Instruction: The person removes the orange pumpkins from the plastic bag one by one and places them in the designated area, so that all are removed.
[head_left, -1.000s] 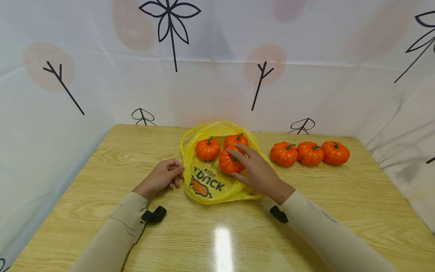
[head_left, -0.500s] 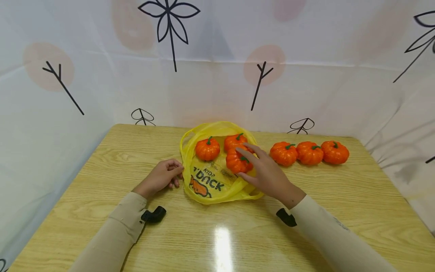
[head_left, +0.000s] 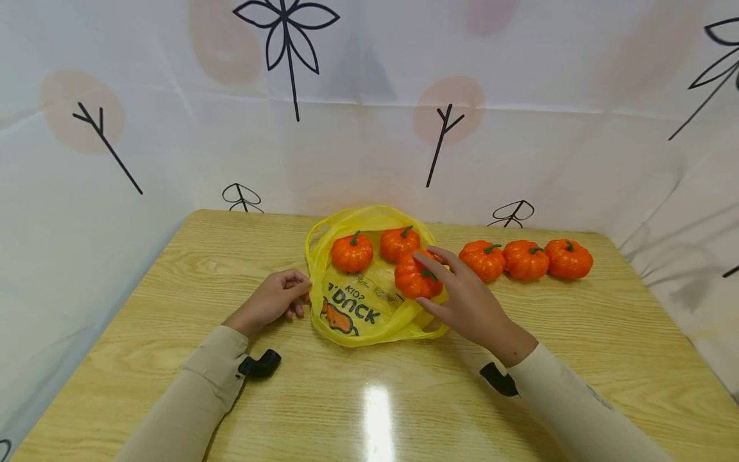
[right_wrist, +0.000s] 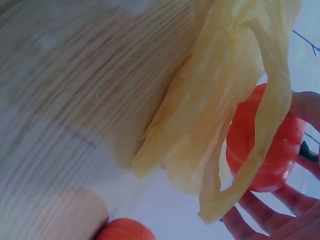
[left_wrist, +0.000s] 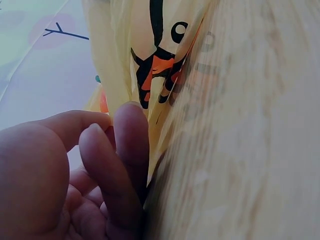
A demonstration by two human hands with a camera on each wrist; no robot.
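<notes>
My right hand (head_left: 473,311) grips an orange toy pumpkin (head_left: 412,277) with a green stem, thumb below and fingers above, over the right part of an open yellow plastic bag (head_left: 323,321). In the right wrist view a bag handle (right_wrist: 272,115) crosses in front of that pumpkin (right_wrist: 240,140). Inside the bag sit two more pumpkins, one at the left (head_left: 351,255) and one at the back (head_left: 398,244). At the bag's left rim, my left hand (head_left: 271,300) pinches the plastic between thumb and finger; its other fingers curl loosely in the left wrist view.
To the right of the bag, three orange pumpkins (head_left: 526,261) stand in a touching row on the wooden table (head_left: 323,410). A white cloth (head_left: 358,154) with plant drawings hangs behind the table. Black pieces (head_left: 261,364) sit at both wrists.
My right hand has moved right with the gripped pumpkin, from the bag's middle toward its right rim, separating it from the back pumpkin. My left hand stays at the left rim.
</notes>
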